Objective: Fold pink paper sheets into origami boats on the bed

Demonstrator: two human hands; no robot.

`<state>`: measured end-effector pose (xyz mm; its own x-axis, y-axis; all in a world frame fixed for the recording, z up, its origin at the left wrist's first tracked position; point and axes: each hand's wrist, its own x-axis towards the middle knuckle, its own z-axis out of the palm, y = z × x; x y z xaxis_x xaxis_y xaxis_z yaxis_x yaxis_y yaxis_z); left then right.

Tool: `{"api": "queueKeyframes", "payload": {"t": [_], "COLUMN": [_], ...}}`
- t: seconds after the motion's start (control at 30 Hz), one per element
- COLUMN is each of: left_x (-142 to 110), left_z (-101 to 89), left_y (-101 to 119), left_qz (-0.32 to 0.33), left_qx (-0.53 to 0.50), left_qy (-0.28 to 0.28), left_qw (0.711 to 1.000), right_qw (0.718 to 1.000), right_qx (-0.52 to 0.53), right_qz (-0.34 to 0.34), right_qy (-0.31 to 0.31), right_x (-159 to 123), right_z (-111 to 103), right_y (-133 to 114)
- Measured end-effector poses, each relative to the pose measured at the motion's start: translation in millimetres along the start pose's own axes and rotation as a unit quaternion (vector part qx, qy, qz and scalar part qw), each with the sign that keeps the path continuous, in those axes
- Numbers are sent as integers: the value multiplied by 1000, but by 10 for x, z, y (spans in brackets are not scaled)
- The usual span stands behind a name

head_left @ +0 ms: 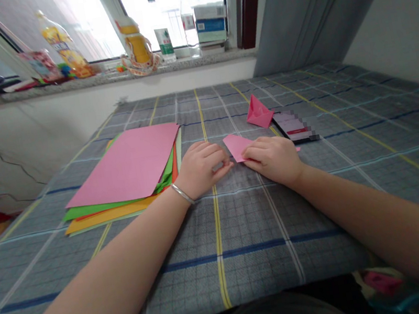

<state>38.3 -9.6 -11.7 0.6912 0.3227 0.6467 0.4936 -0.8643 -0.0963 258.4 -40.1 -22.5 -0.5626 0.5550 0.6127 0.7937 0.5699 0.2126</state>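
A small folded piece of pink paper lies on the checked tablecloth in front of me. My right hand has its fingers closed on the paper's right part and hides much of it. Just left of the paper is my left hand, with a silver bangle at the wrist. Its fingers are curved, thumb and fingertips apart, and nothing shows between them. Beyond my right hand stands a folded pink paper shape with a pointed top, beside a phone whose screen is lit.
A stack of coloured paper, pink on top, lies left of my left hand. The checked tablecloth covers the table. On the windowsill stand a yellow bottle, clear bottles and boxes. A grey curtain hangs at the right.
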Motion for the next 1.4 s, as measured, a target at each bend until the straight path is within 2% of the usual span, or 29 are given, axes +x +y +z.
{"api": "queueKeyframes", "payload": {"t": [0.13, 0.33, 0.53, 0.63, 0.73, 0.83, 1.13, 1.27, 1.4], "left_x": [-21, -12, -22, -40, -53, -56, -87, -93, -61], "left_z": [25, 35, -23, -50, -84, -123, -104, -51, 1], "left_y": [4, 72, -82, -171, -239, -297, -404, -350, -216], "left_qz": [8, 29, 15, 25, 40, 42, 3, -39, -99], "left_qx": [-19, 30, 70, 130, 187, 213, 238, 210, 226], "left_qy": [-1, -2, -23, -53, -109, -146, -181, -202, -219], "left_qw": [1000, 999, 997, 990, 975, 965, 954, 956, 944], "right_qw": [1000, 1000, 1000, 1000, 1000, 999, 990, 982, 973], "right_qx": [10, 5, 13, 18, 19, 22, 113, 153, 190], "right_qz": [0, -6, 14, 8, -12, -33, -76, -87, -60], "right_qy": [-9, -16, -13, -4, -5, -7, -36, -66, -120], "right_x": [7, 12, -23, -28, -34, -40, -42, -42, -28], "right_z": [-16, -12, -19, -55, -83, -98, -73, -41, -22], "right_y": [-19, -29, 110, 159, 183, 192, 155, 111, 86]}}
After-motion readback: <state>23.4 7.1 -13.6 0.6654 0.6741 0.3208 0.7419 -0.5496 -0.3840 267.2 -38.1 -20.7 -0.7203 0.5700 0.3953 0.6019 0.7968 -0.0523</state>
